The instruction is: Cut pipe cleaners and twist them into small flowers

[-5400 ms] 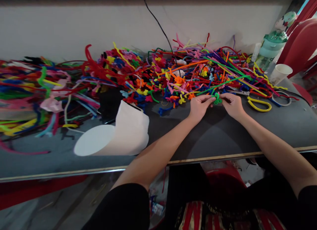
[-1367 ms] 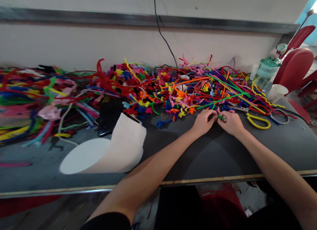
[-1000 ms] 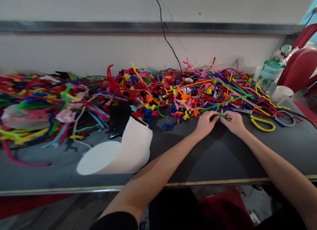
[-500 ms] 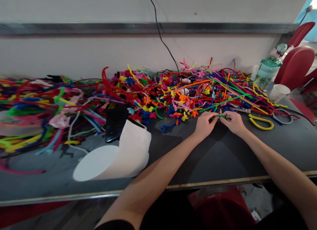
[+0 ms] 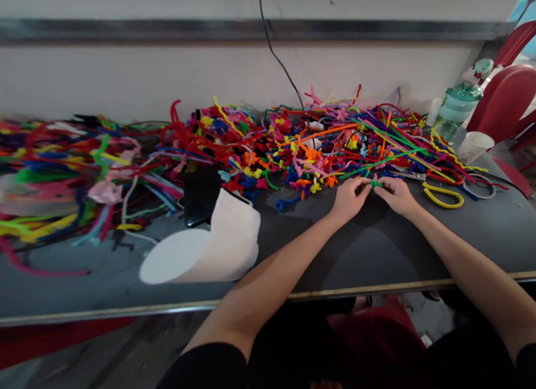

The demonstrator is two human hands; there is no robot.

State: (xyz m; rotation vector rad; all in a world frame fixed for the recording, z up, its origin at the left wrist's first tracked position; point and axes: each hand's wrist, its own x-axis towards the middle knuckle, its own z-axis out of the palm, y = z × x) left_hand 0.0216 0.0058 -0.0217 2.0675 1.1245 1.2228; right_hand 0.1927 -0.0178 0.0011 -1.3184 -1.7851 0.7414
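Between my fingertips is a small green pipe cleaner piece (image 5: 376, 183), with a bit of pink at its top. My left hand (image 5: 350, 198) pinches it from the left, and my right hand (image 5: 397, 195) pinches it from the right. Both hands are close together just above the dark table (image 5: 360, 255). Right behind them lies a heap of colourful pipe cleaners (image 5: 335, 138), some loose and some twisted into flower shapes (image 5: 312, 155). The fingers cover part of the green piece, so its full shape is hidden.
A rolled white sheet (image 5: 234, 238) and a black flat object (image 5: 201, 196) lie to the left. On the right are a yellow pipe cleaner loop (image 5: 444, 198), a paper cup (image 5: 475, 148) and a clear green-lidded bottle (image 5: 456, 107). A black cable (image 5: 281, 65) hangs down the wall. Red chairs (image 5: 500, 101) stand beyond.
The view has tilted slightly down, so the table things appear higher in the picture. Both hands keep hold of the green piece, with the fingers shifted slightly around it.
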